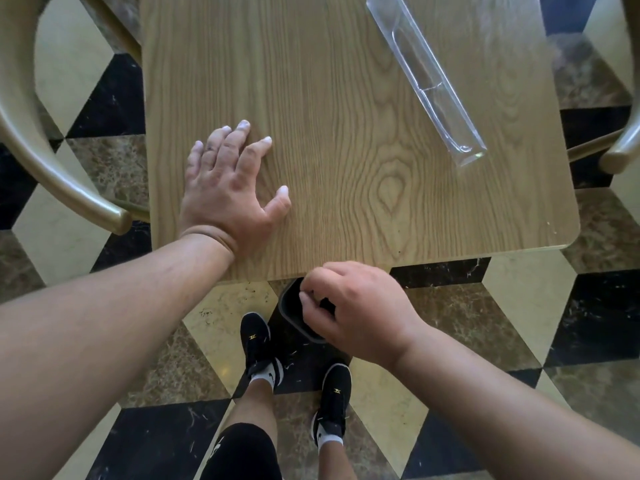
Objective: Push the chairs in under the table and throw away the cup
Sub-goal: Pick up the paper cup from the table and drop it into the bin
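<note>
L hand (228,188) flat, fingers spread on wood-grain table (346,133); R hand (360,306) curled over dark bin (294,317), grip unclear; diamond-tile floor (519,306).

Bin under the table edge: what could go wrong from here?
The bin sits partly under the table, with the right hand over its mouth; whatever is dropped could hit the edge or miss.
A shoe close beside the bin may knock it.
The left hand presses on the table; leaning might shift it and the clear stand.
</note>
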